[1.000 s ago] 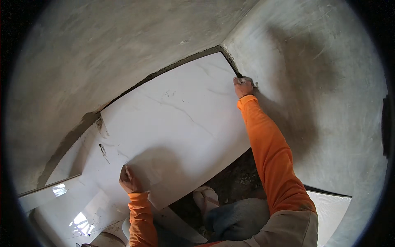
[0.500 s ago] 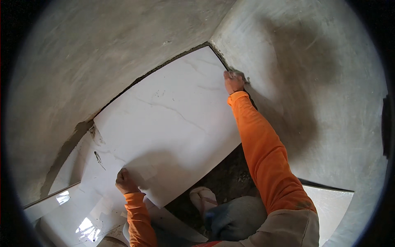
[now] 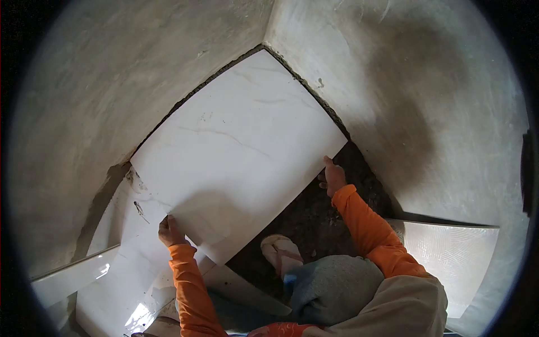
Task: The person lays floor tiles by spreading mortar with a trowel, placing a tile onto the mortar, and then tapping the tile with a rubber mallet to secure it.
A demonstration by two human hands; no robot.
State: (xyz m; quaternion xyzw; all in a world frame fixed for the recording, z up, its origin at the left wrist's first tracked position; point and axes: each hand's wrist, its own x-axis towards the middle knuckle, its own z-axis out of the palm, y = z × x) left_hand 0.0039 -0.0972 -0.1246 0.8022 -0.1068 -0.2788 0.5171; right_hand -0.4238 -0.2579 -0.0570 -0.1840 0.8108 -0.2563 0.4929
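Observation:
A large white floor tile (image 3: 236,146) with grey veining lies in the corner between two walls. My right hand (image 3: 335,176) is at its near right edge, thumb on the rim and fingers curled beside it. My left hand (image 3: 171,231) is closed at the tile's left edge, where it meets a neighbouring white tile (image 3: 135,241). Its fingertips are pinched together, and what they hold, if anything, is hidden. A dark gap runs between the large tile and both walls.
Dark rough floor (image 3: 314,219) lies in front of the tile, with my sandalled foot (image 3: 281,253) on it. A pale tile with a ridged pattern (image 3: 449,258) leans at the right wall (image 3: 449,140). At the left is a long white strip of tile (image 3: 73,275).
My right hand has come from the right wall edge near the corner down to the tile's near right edge. My left hand stays at the left edge. The view has shifted slightly.

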